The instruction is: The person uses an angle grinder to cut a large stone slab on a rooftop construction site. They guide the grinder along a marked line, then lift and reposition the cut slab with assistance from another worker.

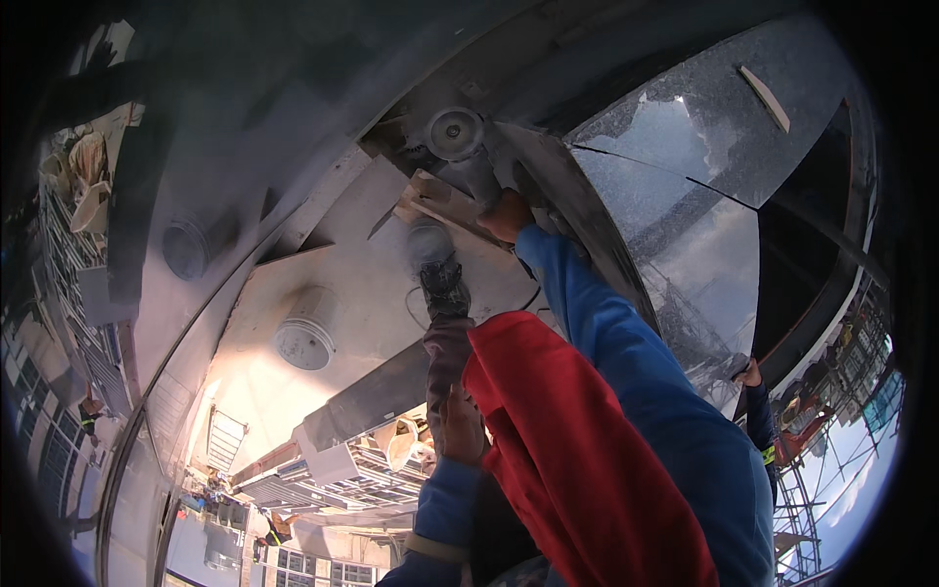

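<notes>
My right hand (506, 216), at the end of a blue sleeve, is closed round the grey body of an angle grinder (479, 178). The grinder's round disc (456, 134) faces me near the dark edge of a panel. My left hand (462, 427) lies against a brownish trouser leg (447, 360), its fingers stretched out and partly in shadow. Beyond it a dark, dusty boot (443, 286) rests on the pale floor. Red cloth (577, 440) hangs between my arms and covers part of the view.
Pieces of board (445, 201) lie below the grinder. A white bucket (305, 331) stands on the floor at the left, beside a shiny curved panel (201, 215). A reflective stone-like slab (675, 205) is at the right. Another person's hand (749, 374) shows near the right edge, by scaffolding (797, 519).
</notes>
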Demonstrator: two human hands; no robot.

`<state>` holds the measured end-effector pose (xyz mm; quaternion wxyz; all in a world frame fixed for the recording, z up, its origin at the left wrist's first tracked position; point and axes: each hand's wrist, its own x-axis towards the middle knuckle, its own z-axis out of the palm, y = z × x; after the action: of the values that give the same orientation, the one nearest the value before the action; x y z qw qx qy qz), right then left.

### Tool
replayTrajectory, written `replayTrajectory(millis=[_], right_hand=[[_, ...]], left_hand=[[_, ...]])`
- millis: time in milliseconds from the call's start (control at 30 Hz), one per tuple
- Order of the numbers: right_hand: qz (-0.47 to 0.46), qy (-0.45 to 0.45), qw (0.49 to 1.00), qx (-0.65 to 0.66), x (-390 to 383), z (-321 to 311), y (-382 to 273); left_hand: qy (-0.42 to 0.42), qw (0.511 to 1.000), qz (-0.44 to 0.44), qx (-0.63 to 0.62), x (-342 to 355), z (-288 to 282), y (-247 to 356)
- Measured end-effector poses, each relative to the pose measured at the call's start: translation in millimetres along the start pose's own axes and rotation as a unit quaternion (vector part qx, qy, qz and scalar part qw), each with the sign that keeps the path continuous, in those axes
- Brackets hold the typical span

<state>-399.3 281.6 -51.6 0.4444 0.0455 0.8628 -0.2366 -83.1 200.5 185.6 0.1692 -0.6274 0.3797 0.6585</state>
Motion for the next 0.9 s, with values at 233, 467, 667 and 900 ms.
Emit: replayTrajectory(millis=[233,467,667,900], right_hand=[[-0.076,-0.162,0.967,0.182,-203,-78,-70],[-0.049,-0.373,0.883,0.281,-355,-196,-81],[0.017,-0.442,0.857,0.264,-376,-316,-35],[-0.219,-0.066,0.955,-0.187,-374,-384,-34]], left_hand=[[-0.051,0.992,0.117,-0.003,-13,31,102],[-0.36,0.873,0.077,-0.32,-107,94,123],[-0.312,0.896,0.024,-0.314,-162,213,128],[-0.218,0.884,0.184,-0.371,-168,310,167]])
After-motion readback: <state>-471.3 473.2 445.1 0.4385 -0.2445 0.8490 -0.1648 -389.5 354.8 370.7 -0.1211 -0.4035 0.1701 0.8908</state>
